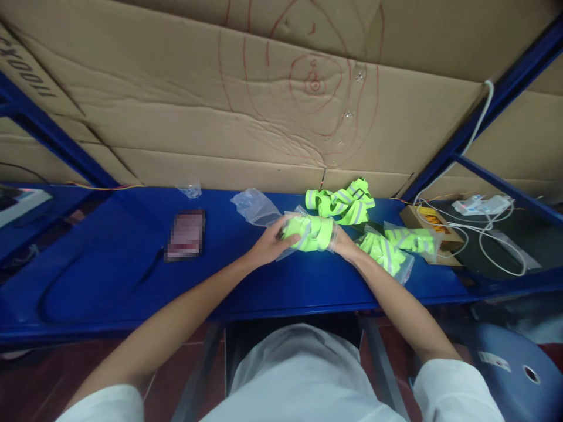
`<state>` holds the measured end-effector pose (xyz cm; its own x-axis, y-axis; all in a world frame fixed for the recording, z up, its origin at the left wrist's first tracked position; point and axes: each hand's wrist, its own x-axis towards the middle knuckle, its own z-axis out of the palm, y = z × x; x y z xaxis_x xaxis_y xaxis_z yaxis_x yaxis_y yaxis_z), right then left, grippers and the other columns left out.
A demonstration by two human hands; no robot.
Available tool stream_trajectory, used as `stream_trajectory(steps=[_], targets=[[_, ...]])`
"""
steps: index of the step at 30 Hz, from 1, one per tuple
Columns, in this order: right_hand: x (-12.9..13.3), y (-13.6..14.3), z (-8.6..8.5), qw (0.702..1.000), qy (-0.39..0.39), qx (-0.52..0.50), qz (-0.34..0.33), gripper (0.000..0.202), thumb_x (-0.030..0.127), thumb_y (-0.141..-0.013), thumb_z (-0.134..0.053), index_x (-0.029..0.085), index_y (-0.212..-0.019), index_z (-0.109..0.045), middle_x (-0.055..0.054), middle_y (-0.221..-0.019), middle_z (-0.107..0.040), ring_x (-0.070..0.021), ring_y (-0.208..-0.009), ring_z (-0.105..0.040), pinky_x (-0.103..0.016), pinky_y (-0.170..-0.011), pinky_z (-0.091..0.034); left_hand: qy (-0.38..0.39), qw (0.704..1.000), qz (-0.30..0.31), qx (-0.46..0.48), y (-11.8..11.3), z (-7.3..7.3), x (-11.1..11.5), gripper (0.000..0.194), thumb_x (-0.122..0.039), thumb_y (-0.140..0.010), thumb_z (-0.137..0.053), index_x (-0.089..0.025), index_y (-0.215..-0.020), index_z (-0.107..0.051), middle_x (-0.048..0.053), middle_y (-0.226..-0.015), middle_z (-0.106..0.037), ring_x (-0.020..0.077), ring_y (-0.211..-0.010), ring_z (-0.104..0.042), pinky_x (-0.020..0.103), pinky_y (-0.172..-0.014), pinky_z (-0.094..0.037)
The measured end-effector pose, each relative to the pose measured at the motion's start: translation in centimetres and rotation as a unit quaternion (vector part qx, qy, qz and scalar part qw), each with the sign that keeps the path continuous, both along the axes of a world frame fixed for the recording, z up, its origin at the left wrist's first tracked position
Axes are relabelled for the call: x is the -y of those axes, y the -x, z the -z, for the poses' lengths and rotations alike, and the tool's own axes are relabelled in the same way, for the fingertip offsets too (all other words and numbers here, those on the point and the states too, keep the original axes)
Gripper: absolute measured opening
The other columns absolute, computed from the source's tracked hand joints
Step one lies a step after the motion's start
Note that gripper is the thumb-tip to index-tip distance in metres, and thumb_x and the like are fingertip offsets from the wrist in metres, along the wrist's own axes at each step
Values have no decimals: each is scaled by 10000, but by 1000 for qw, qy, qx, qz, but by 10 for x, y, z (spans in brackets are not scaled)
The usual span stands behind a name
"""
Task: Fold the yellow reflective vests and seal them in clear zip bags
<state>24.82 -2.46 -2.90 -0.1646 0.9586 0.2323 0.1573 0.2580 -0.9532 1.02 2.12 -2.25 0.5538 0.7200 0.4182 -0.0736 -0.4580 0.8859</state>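
Two hands meet over the blue table (132,281), and between them is a bright yellow-green band (310,232) with gray stripes, rolled up and partly inside a clear plastic bag (291,234). The left hand (269,243) is closed on one end, fingers curled over it. The right hand (345,244) grips the other end. Both arms reach forward, bare to the sleeves. Just to the right lie bagged bands (398,246). Behind sits a loose pile of bands (341,202) and an empty bag (255,206). A dark phone (185,235) lies off to the left.
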Motion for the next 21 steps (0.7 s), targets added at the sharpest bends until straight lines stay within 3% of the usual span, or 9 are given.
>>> stream_trajectory(steps=[5,9,12,15,19,21], targets=[[-3,4,3,997,-30,-19,70,683,556,-647,-882,212,-1204,-686,-96,-1179,-715,-280,-1131,-680,-485,-1075,-519,-7,999,-29,10,4,-12,-1,541,-503,-888,-728,-205,-1326,-617,109,-1342,-672,280,-1240,-632,396,-1064,-510],[-6,-2,-1,989,-66,-26,127,548,508,-680,-856,218,-1123,-715,-90,-1250,-664,-266,-1244,-610,-439,-1105,-493,9,991,-124,59,9,-23,-1,496,-518,-834,-778,-189,-1199,-707,95,-1161,-756,257,-1043,-720,357,-872,-603],[-7,-13,-5,981,-84,-31,174,441,492,-740,-794,209,-1073,-736,-91,-1236,-661,-261,-1304,-565,-435,-1133,-462,41,969,-202,134,15,-29,-7,415,-494,-835,-785,-180,-1103,-735,72,-995,-779,211,-811,-747,310,-676,-608],[-9,-22,-9,971,-92,-37,218,444,509,-794,-723,206,-1118,-729,-92,-1151,-703,-261,-1211,-622,-450,-1062,-516,72,934,-269,225,29,-33,-28,389,-467,-823,-805,-160,-1042,-711,42,-893,-755,167,-706,-724,259,-591,-573],[-16,-32,-21,956,-105,-45,269,499,594,-912,-534,214,-1193,-694,-97,-1073,-738,-240,-980,-691,-425,-867,-599,82,887,-345,295,53,-31,-65,395,-507,-919,-693,-213,-1162,-592,12,-1015,-723,128,-810,-704,230,-667,-579],[-23,-36,-27,953,-116,-31,277,550,627,-963,-421,224,-1247,-664,-105,-1132,-720,-229,-980,-688,-400,-821,-612,77,899,-335,272,55,-26,-73,439,-578,-957,-605,-265,-1259,-545,46,-1197,-703,170,-997,-715,276,-766,-607]])
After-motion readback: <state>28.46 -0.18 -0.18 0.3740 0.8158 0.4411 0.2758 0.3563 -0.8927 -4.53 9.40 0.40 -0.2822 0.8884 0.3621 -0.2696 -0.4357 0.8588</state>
